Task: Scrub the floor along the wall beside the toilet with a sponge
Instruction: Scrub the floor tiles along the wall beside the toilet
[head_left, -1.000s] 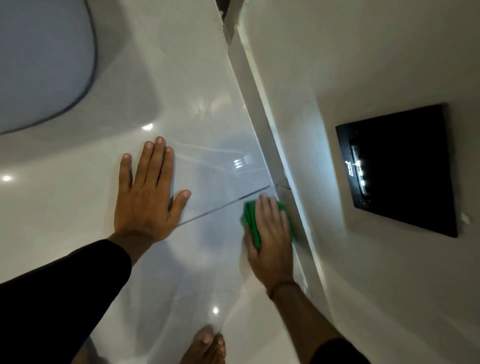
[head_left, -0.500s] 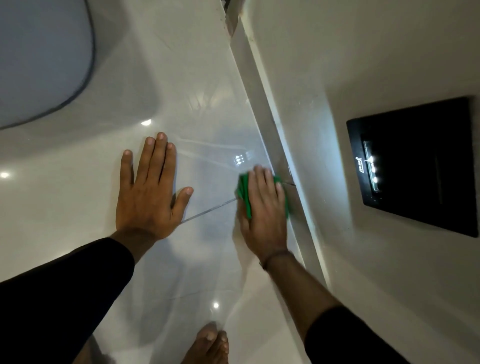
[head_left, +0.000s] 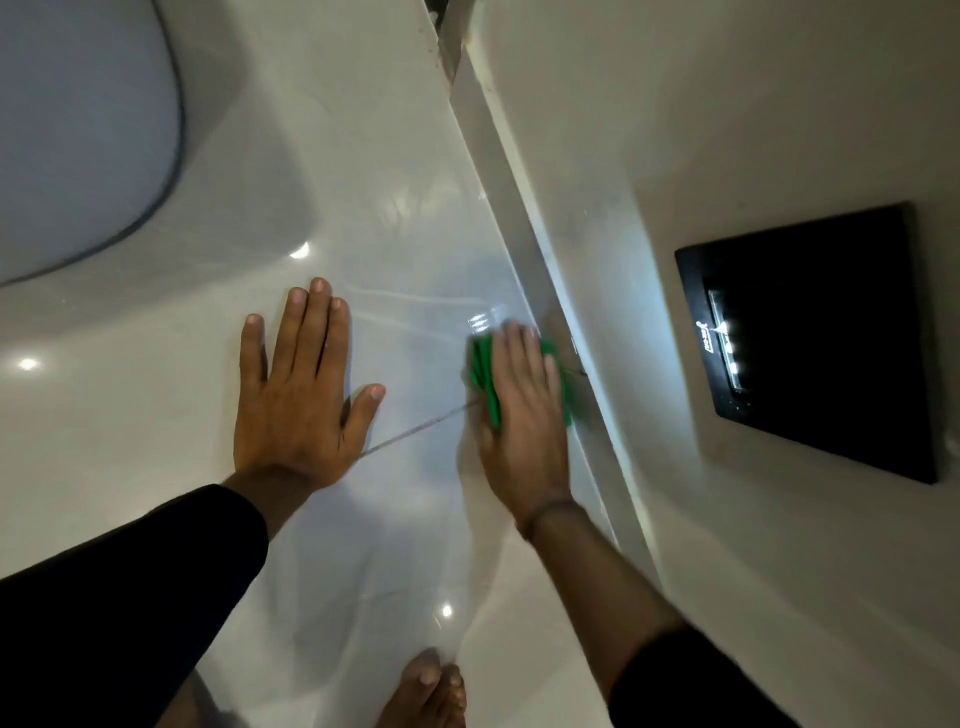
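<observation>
Sponge (head_left: 480, 376), green, has slid forward along the skirting under my flat, fingers-together right hand (head_left: 522, 410), past the grout line, so scrubbing advances; left hand (head_left: 296, 400) stays spread on the floor (head_left: 405, 249).

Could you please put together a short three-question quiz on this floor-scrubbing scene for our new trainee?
1. True or false: the left hand holds the green sponge.
2. Which side of the sponge does the skirting at the foot of the wall run along: A) the side near the toilet, B) the side away from the toilet?
3. Fill in: the left hand lies ____ on the floor, fingers spread.

Key: 1. False; the right hand presses on it. 2. B. 3. Flat.
</observation>
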